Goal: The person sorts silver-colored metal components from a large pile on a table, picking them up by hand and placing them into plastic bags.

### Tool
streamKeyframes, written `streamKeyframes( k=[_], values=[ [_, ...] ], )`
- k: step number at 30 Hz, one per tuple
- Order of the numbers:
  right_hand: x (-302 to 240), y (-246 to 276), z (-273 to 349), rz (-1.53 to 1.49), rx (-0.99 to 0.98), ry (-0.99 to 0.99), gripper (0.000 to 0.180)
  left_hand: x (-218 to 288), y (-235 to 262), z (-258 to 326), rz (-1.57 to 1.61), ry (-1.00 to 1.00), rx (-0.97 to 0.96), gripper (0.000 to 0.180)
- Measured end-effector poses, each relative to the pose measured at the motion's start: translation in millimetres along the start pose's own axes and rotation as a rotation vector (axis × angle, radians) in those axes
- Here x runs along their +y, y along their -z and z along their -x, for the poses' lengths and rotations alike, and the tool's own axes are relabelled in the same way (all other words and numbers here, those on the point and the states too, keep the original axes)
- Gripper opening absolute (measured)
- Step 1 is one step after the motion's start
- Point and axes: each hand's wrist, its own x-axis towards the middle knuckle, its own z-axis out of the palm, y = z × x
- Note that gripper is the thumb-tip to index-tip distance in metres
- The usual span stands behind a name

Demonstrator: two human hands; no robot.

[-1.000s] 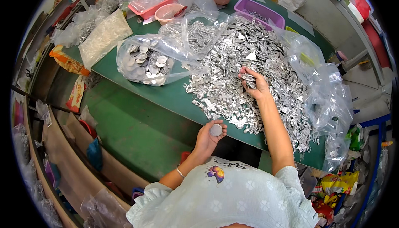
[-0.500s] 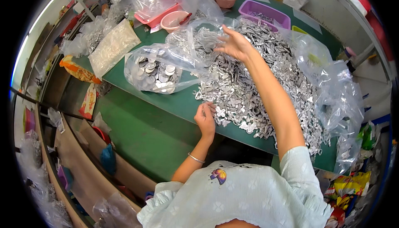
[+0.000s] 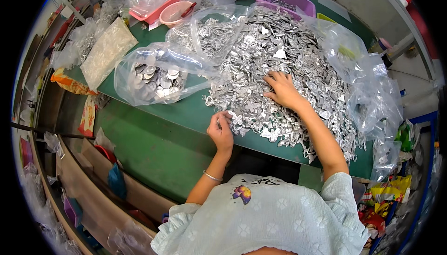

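Note:
A broad heap of small silvery metal pieces, many ring-shaped or flower-shaped, is spread over the green table. My right hand rests on the middle of this heap, its fingers apart and touching the pieces. By the table's front edge, at the heap's near left corner, my left hand is closed with curled fingers. Whatever it may hold is hidden. Left of the heap lies a clear plastic bag of round silvery discs. Behind that, another clear bag contains thin ring-like metal pieces.
A purple basin with metal pieces stands behind the heap. Pink basins and a packed bag of pale pieces are at the far left. Crumpled clear plastic borders the heap's right side. Shelving stands at the left.
My right hand has come down and nearer, from raised beside the clear bag onto the heap. My left hand stays closed by the table edge. The whole view has shifted slightly.

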Motion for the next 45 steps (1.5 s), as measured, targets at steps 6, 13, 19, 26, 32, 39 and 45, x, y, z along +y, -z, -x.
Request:
streamKeyframes(
  k=[6, 13, 19, 26, 32, 39, 45],
  values=[
    [9, 9, -6, -0.108, -0.051, 0.111, 0.039, -5, 2, 0, -0.027, -0.031, -0.004, 0.021],
    [20, 12, -12, -0.09, -0.076, 0.27, 0.029, -3, 1, -1, -0.046, -0.026, 0.008, 0.018],
    [24, 6, -6, -0.041, 0.046, 0.246, 0.011, -3, 1, -1, -0.079, -0.059, 0.012, 0.018],
    [16, -5, -21, -1.425, 0.343, -0.637, 0.019, -6, 2, 0, -0.081, -0.087, 0.01, 0.02],
    [22, -8, -24, -1.069, 0.017, -0.568, 0.04, -7, 1, 1, -0.088, -0.088, 0.006, 0.019],
    [-23, 2, -32, -0.146, -0.038, -0.421, 0.037, -1, 1, 1, -0.097, -0.062, 0.023, 0.017],
    [-3, 11, -23, -1.351, 0.028, -0.756, 0.013, -2, 1, 1, -0.117, -0.087, 0.02, 0.018]
  ],
)
